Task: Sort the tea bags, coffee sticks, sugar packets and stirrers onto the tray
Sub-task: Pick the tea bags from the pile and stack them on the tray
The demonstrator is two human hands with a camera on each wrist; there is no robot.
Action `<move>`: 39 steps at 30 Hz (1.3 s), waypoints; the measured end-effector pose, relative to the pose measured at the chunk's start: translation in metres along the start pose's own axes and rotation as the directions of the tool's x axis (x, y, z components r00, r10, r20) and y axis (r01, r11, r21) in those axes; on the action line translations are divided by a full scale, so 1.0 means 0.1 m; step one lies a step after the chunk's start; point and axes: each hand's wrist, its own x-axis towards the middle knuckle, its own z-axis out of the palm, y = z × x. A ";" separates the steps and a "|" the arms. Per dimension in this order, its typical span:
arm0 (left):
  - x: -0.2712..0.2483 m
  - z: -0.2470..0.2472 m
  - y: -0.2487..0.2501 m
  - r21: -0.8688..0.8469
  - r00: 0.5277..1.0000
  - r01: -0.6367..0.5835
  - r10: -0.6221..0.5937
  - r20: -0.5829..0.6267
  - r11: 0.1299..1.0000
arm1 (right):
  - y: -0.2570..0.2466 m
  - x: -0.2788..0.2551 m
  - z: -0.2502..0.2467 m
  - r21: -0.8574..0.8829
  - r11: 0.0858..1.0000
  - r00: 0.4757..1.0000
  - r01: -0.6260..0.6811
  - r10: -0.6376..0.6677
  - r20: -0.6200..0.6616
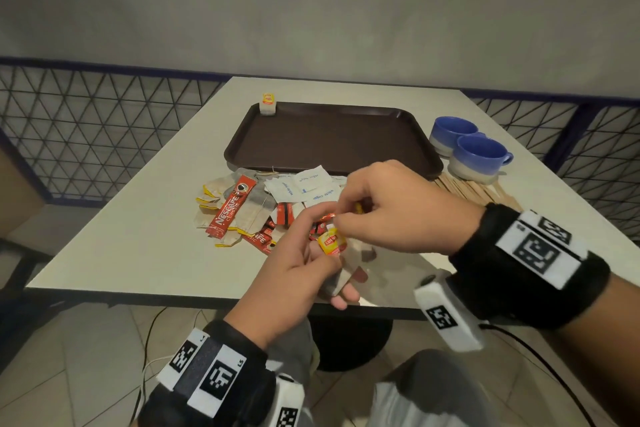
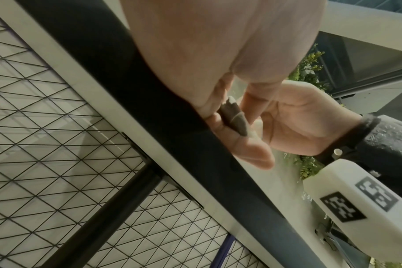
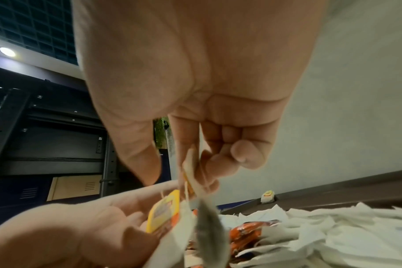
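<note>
Two hands meet above the pile: my left hand (image 1: 294,263) grips a Lipton tea bag (image 1: 331,242), my right hand (image 1: 388,208) pinches what seems its tag; brown tray (image 1: 408,135) beyond.

Brown tray (image 1: 332,139), one tea bag (image 1: 268,104) at its far-left corner; mixed sachet pile (image 1: 263,204) just before it
</note>
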 end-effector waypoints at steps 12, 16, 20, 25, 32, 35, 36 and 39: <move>0.03 -0.06 -0.08 -0.092 0.996 -0.001 -0.007 -0.086 0.996 | 0.22 0.01 0.08 0.180 0.980 0.996 -0.087 0.089 -0.002; 0.04 -0.06 -0.11 -0.130 0.994 -0.022 0.008 -0.109 0.991 | 0.27 -0.05 0.13 0.289 0.950 0.991 -0.115 0.130 -0.034; 0.03 -0.03 -0.09 -0.104 0.992 -0.047 0.034 -0.123 0.993 | 0.28 -0.09 0.17 0.376 0.923 0.989 -0.084 0.123 -0.081; 0.05 -0.01 -0.13 -0.073 0.980 -0.081 0.066 -0.186 0.994 | 0.27 -0.09 0.22 0.407 0.912 0.987 -0.050 0.108 -0.120; 0.11 -0.07 -0.13 -0.196 0.974 -0.044 -0.001 -0.224 0.980 | 0.25 -0.21 -0.09 0.240 0.971 0.972 0.000 0.057 -0.228; 0.14 -0.07 -0.15 -0.228 0.971 -0.057 0.001 -0.240 0.972 | 0.12 -0.31 -0.27 0.361 0.933 0.993 0.017 0.027 -0.115; 0.14 -0.06 -0.16 -0.221 0.969 -0.064 0.008 -0.246 0.973 | 0.08 -0.33 -0.31 0.435 0.900 0.999 0.019 0.005 -0.052; 0.14 -0.05 -0.17 -0.162 0.967 -0.070 0.027 -0.255 0.984 | -0.04 -0.31 -0.26 0.541 0.841 0.997 -0.009 -0.035 0.071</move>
